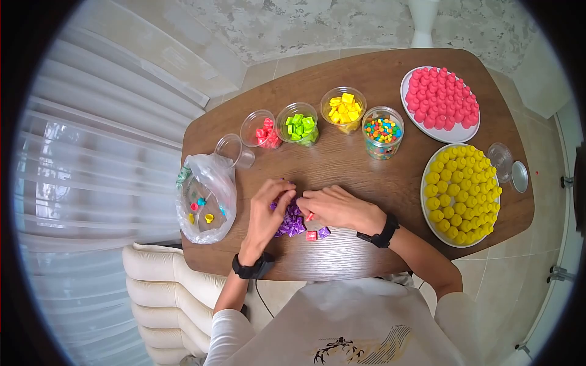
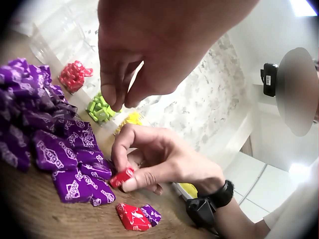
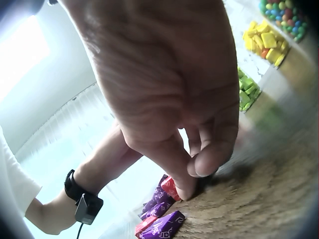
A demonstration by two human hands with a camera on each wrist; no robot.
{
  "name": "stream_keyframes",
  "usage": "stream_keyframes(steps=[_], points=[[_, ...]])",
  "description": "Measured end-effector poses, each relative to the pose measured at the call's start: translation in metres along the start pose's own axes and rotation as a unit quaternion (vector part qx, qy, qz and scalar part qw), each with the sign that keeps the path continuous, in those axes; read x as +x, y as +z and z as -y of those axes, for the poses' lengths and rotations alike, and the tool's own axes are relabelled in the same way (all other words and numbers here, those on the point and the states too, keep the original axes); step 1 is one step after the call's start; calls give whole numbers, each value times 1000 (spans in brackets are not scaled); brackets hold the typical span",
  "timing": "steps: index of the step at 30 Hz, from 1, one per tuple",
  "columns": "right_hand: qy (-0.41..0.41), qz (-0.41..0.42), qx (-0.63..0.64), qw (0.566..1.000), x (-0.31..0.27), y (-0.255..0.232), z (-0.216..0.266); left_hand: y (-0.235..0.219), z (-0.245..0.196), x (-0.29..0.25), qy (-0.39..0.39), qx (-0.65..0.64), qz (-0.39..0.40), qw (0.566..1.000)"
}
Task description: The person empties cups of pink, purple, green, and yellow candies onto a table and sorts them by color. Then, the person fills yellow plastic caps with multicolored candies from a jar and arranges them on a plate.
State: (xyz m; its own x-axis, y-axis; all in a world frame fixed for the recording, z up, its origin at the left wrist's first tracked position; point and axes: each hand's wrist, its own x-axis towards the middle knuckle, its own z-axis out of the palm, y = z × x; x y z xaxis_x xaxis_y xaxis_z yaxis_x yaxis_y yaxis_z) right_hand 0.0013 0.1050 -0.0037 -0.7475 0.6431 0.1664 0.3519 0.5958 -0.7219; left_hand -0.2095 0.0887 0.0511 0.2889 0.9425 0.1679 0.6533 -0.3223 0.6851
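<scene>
My right hand (image 1: pixel 339 206) pinches a red wrapped candy (image 2: pixel 121 177) between thumb and fingers, low over the table at the pile's right edge. Purple wrapped candies (image 2: pixel 57 149) lie heaped on the wood, partly hidden under the hands in the head view. Over this heap is my left hand (image 1: pixel 268 207), its thumb and fingertips close together and pointing down, with nothing showing between them in the left wrist view. Nearer the body, a second red wrapped candy (image 1: pixel 312 235) lies beside a single purple candy (image 1: pixel 324 232).
Clear cups of red (image 1: pixel 267 135), green (image 1: pixel 301 127) and yellow candies (image 1: pixel 345 111) stand behind, with a jar of colored candies (image 1: pixel 383 131). An uncovered clear cup (image 1: pixel 228 148) and a plastic bag (image 1: pixel 207 201) are left. Plates of pink (image 1: pixel 448 139) and yellow pieces (image 1: pixel 429 230) are right.
</scene>
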Motion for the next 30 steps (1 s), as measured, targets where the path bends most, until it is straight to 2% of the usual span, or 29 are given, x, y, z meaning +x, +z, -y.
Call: stream_keyframes(steps=[1, 2, 3, 4, 5, 7, 11, 13, 14, 15, 16, 17, 18, 19, 20, 21, 23, 24, 25, 27, 28, 30], points=[[18, 7, -8, 1000, 3, -3, 0, 0, -3, -1, 1, 0, 0, 1000], [18, 7, -9, 1000, 5, -5, 0, -1, -10, -2, -43, -29, 41, 998], [29, -41, 40, 998, 6, -8, 1, 0, -13, -2, -88, -58, 80, 991], [39, -88, 90, 991, 8, -10, 2, 2, -11, -3, -52, -68, 77, 993], [37, -87, 90, 992, 10, -11, 2, 3, -10, -3, -53, -67, 74, 994], [72, -147, 154, 974, 13, -13, 2, 4, -11, 1, -76, -74, 65, 992], [82, -155, 219, 960, 16, -18, 2, -1, -2, 17, -67, -95, 50, 992], [81, -197, 214, 953, 16, -14, 2, -17, 2, 36, -107, -149, -40, 982], [79, -196, 213, 954, 15, -15, 4, -27, 3, 49, -92, -146, -85, 981], [79, -139, 162, 974, 13, -17, 6, -38, 6, 62, -77, -141, -131, 978], [78, -81, 109, 988, 12, -18, 9, -44, 11, 74, -78, -141, -136, 978], [74, -78, 108, 988, 11, -18, 13, -48, 18, 86, -38, -62, -172, 982], [50, 1, 68, 996, 9, -18, 17, -50, 22, 91, 2, 17, -205, 979], [27, 78, 27, 996, 5, -16, 20, -50, 20, 90, 3, 17, -207, 978], [15, 90, -24, 996, 0, -11, 22, -46, 18, 86, -10, 22, -197, 980], [18, 87, -23, 996, -6, -2, 21, -41, 16, 82, -23, 27, -183, 982], [-74, -13, -136, 988, -16, 12, 23, -30, 7, 67, -24, 1, -158, 987], [-50, 47, -162, 984, -16, 13, 25, -26, 6, 56, -28, -25, -138, 990], [-48, 48, -158, 985, -18, 19, 25, -24, 10, 45, -31, -25, -135, 990], [-72, -16, -174, 982, -21, 29, 22, -22, 23, 26, -43, -19, -50, 998], [-73, -14, -173, 982, -20, 28, 24, -19, 18, 19, -47, -37, -51, 997], [-33, 53, -142, 988, -16, 21, 29, -17, 13, 6, -59, -34, -35, 997]])
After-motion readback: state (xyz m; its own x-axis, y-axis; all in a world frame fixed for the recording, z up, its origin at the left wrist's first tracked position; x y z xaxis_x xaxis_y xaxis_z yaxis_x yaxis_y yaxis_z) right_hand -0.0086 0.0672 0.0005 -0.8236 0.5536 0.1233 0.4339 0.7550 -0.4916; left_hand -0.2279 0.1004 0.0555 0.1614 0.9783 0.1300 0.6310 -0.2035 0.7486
